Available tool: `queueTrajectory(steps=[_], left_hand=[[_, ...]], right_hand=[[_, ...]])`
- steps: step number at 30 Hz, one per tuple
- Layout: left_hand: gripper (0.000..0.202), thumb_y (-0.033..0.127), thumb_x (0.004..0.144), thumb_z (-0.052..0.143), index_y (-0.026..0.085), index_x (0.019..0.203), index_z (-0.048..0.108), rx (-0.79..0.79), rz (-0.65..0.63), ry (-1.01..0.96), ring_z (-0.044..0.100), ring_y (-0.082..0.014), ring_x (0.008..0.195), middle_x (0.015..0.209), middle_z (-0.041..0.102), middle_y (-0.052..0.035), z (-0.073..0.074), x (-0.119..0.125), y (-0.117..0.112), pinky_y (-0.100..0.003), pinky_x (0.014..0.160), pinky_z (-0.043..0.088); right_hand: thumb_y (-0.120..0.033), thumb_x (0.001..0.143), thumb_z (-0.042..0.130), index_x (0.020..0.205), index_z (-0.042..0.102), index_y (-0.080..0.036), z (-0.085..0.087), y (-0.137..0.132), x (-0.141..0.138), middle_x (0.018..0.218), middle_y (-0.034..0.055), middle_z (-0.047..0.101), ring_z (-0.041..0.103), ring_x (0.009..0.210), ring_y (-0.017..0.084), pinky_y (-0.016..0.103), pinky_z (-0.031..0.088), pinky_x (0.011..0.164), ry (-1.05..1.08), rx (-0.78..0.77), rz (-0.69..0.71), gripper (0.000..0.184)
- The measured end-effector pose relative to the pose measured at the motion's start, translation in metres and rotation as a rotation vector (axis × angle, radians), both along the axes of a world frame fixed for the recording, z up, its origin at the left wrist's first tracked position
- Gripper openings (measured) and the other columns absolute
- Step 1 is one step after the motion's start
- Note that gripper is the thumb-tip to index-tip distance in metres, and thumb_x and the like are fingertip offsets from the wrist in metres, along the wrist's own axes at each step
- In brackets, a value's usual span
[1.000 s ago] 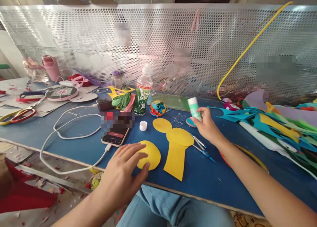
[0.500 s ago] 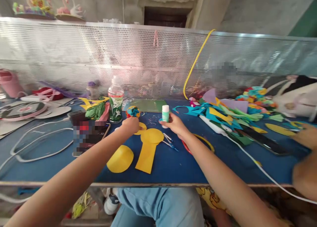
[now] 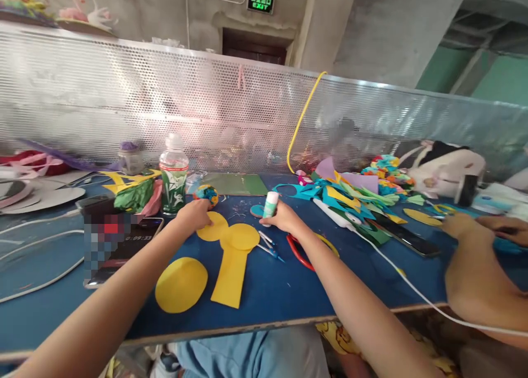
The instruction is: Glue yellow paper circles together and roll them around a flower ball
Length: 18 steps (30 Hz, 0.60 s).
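My left hand [image 3: 193, 215] is closed at the near side of a small multicoloured ball [image 3: 205, 195]; its fingertips are partly hidden. My right hand [image 3: 285, 217] grips a white-and-green glue stick [image 3: 270, 206], capped end up and slightly tilted. Behind the stick lies a small blue disc [image 3: 256, 210]. Between my arms are a small yellow paper circle [image 3: 213, 226], another yellow circle [image 3: 240, 236] overlapping a yellow strip [image 3: 229, 281], and a larger yellow oval [image 3: 181, 285]. A drawing compass [image 3: 270, 247] lies just right of the strip.
A drink bottle [image 3: 174, 177] and a phone [image 3: 124, 248] stand and lie to the left. Red-and-yellow loops [image 3: 300, 254] lie under my right forearm. Paper scraps [image 3: 342, 193], a white cable [image 3: 406, 281] and a dark phone [image 3: 406, 235] lie right, near another person's arm [image 3: 470, 268]. A perforated screen [image 3: 231, 119] stands behind.
The view has turned right and tilted. The glue stick leans more to the right, and more of the blue disc behind it shows. My left hand stays by the ball.
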State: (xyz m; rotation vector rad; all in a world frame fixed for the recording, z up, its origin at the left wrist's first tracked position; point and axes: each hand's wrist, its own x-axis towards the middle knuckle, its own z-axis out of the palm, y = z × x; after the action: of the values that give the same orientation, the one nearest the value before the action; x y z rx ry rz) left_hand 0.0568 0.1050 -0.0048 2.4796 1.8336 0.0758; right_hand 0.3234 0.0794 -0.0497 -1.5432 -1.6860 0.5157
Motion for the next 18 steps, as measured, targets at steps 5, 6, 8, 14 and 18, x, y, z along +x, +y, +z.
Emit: queueTrajectory(steps=[5, 6, 8, 14, 18], left_hand=[[0.031, 0.016, 0.076, 0.05, 0.017, 0.107, 0.057, 0.079, 0.021, -0.073, 0.059, -0.0243, 0.101, 0.104, 0.064, -0.0106, 0.002, 0.002, -0.025, -0.03, 0.08, 0.046], [0.029, 0.014, 0.076, 0.049, 0.017, 0.104, 0.058, 0.084, 0.019, -0.078, 0.06, -0.0245, 0.1, 0.102, 0.064, -0.0107, 0.002, 0.004, -0.03, -0.031, 0.079, 0.046], [0.025, 0.013, 0.077, 0.047, 0.019, 0.098, 0.06, 0.089, -0.003, -0.092, 0.061, -0.0239, 0.097, 0.102, 0.064, -0.009, 0.001, 0.007, -0.038, -0.032, 0.078, 0.047], [0.025, 0.012, 0.078, 0.045, 0.017, 0.099, 0.059, 0.114, -0.041, -0.121, 0.061, -0.0256, 0.095, 0.102, 0.064, -0.0115, 0.003, 0.003, -0.045, -0.035, 0.074, 0.049], [0.027, 0.006, 0.076, 0.045, 0.014, 0.098, 0.059, 0.119, -0.036, -0.132, 0.062, -0.0268, 0.094, 0.1, 0.063, -0.0141, 0.004, -0.001, -0.045, -0.035, 0.073, 0.049]], right_hand=[[-0.033, 0.047, 0.076, 0.093, 0.048, -0.024, -0.003, -0.003, -0.004, 0.078, 0.0017, 0.064, 0.063, 0.079, 0.024, 0.034, 0.05, 0.066, 0.07, -0.065, 0.015, 0.054], [-0.035, 0.049, 0.075, 0.093, 0.047, -0.023, -0.002, -0.005, -0.006, 0.077, 0.002, 0.063, 0.063, 0.078, 0.025, 0.034, 0.05, 0.064, 0.082, -0.078, 0.027, 0.054], [-0.041, 0.049, 0.075, 0.093, 0.046, -0.022, 0.001, -0.01, -0.01, 0.076, 0.0031, 0.062, 0.062, 0.078, 0.026, 0.035, 0.049, 0.064, 0.097, -0.077, -0.007, 0.056], [-0.053, 0.056, 0.07, 0.1, 0.046, -0.023, 0.005, -0.014, -0.014, 0.106, 0.0176, 0.057, 0.056, 0.097, 0.034, 0.043, 0.043, 0.077, 0.085, 0.064, -0.266, 0.059], [-0.054, 0.069, 0.058, 0.112, 0.042, -0.019, 0.001, -0.003, 0.0, 0.121, 0.0224, 0.049, 0.054, 0.105, 0.03, 0.039, 0.044, 0.077, 0.173, 0.169, -0.281, 0.058]])
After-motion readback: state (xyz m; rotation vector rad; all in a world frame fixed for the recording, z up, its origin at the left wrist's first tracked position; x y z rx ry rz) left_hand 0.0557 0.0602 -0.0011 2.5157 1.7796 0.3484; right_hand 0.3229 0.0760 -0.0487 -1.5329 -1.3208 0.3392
